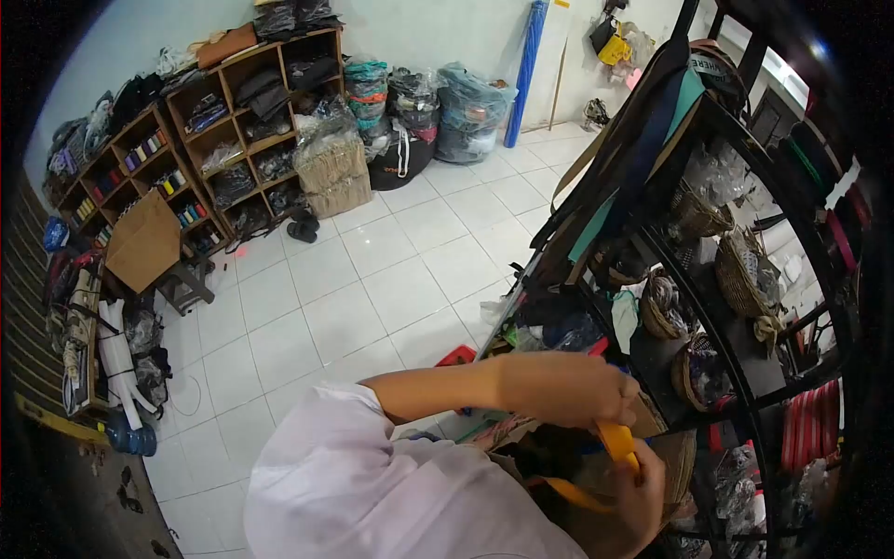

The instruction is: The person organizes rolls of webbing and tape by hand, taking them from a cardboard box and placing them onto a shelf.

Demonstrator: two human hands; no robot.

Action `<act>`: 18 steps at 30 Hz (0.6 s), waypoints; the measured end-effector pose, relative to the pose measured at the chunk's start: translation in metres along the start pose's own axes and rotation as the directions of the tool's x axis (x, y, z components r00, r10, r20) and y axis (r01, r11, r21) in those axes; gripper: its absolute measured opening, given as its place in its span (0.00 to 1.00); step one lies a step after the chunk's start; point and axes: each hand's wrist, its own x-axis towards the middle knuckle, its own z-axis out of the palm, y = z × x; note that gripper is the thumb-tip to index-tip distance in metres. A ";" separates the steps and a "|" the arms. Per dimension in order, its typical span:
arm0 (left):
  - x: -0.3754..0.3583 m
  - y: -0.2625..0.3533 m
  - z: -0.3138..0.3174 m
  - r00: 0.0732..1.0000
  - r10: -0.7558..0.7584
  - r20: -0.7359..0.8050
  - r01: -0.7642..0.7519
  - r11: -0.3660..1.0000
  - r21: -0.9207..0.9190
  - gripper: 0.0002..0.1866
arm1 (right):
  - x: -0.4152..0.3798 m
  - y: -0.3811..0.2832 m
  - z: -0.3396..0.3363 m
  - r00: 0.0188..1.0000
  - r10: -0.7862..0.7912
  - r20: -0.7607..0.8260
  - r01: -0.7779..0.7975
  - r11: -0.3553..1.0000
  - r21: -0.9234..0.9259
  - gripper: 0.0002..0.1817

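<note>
My left hand (582, 384) reaches out from a white sleeve, its fingers closed on the end of a yellow-orange strap (616, 442). Just below it, my right hand (643, 498) pinches the same strap, so a short piece runs between the two hands. Another length of the strap hangs in a loop to the left of my right hand. Beneath the hands is an open cardboard box (684, 470) with dark contents that I cannot make out.
A black metal rack (745, 373) with wicker baskets (742, 275) and hanging straps (643, 168) stands close on the right. Wooden cubby shelves (233, 121) with thread spools and bags line the far wall. Stuffed plastic bags (466, 112) stand beside them on white floor tiles (391, 279).
</note>
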 end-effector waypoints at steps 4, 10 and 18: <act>0.003 0.004 0.009 0.998 -0.059 0.021 0.055 0.987 0.151 0.14 | 0.017 -0.008 0.031 0.924 -0.296 -0.241 0.205 0.918 -0.340 0.22; 0.009 -0.021 0.006 0.845 -0.110 -0.523 -0.188 0.854 -0.484 0.27 | 0.004 0.033 0.034 0.872 -0.113 -0.477 0.233 0.952 0.200 0.31; -0.023 -0.028 0.042 0.865 -0.397 -0.306 -0.111 0.443 -0.890 0.17 | 0.012 0.012 0.056 0.938 -0.029 -0.345 0.106 0.973 0.205 0.28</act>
